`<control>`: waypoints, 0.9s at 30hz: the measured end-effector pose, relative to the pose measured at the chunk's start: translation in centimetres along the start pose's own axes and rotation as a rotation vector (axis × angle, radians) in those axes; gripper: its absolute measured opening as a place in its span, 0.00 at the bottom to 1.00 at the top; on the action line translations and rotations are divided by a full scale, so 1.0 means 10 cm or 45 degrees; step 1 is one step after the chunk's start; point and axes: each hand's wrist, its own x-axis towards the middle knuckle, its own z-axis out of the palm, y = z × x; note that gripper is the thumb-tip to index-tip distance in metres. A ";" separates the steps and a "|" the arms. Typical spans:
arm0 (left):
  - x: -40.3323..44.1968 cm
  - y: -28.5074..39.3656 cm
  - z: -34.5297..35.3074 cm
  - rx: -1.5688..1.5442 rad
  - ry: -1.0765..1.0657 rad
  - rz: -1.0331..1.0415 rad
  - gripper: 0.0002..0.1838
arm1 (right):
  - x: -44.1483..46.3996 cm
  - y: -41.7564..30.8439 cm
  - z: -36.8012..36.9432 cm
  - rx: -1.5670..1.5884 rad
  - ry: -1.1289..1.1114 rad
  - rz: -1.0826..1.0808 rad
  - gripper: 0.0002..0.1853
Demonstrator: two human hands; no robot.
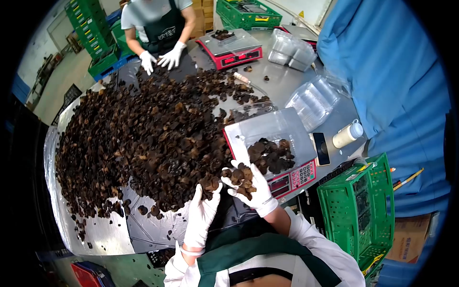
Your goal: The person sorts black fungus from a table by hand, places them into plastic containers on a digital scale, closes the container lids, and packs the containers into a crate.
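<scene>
Both my hands wear white gloves and are near the front edge of the table. My left hand (202, 213) is closed round a few dark dried pieces. My right hand (256, 190) lies palm up beside it, holding a small cluster of brown pieces (242, 179) in its curled fingers. Just beyond my right hand stands a red scale (287, 184) with a clear plastic tray (294, 126) on top, which holds more dark pieces (272, 155). A large heap of dark dried pieces (148, 134) spreads over the table to the left.
Across the table a person's gloved hands (162, 60) touch the heap. A second red scale (239, 57), clear containers (313, 103), a phone (321, 149) and a white bottle (348, 134) are on the table (282, 86). A green crate (337, 205) stands at the right.
</scene>
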 end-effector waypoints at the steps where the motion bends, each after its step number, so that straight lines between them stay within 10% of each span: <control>1: 0.07 -0.07 0.02 -0.047 0.008 -0.011 0.21 | -0.05 -0.15 0.08 -0.040 -0.013 -0.032 0.33; 14: 0.61 -0.90 0.62 0.458 -0.065 -0.153 0.25 | -0.29 -1.71 0.45 -1.424 0.354 -0.617 0.28; 20: 0.69 -1.08 0.67 1.830 -0.217 0.381 0.26 | -0.17 -1.71 0.37 -2.376 0.149 -0.633 0.25; 23: 0.76 -1.12 0.73 2.602 -0.365 0.981 0.28 | -0.21 -1.78 0.42 -2.216 0.122 -0.758 0.25; 27: 0.76 -1.15 0.79 2.906 -0.423 1.055 0.34 | -0.35 -1.93 0.45 -2.018 0.231 -0.837 0.26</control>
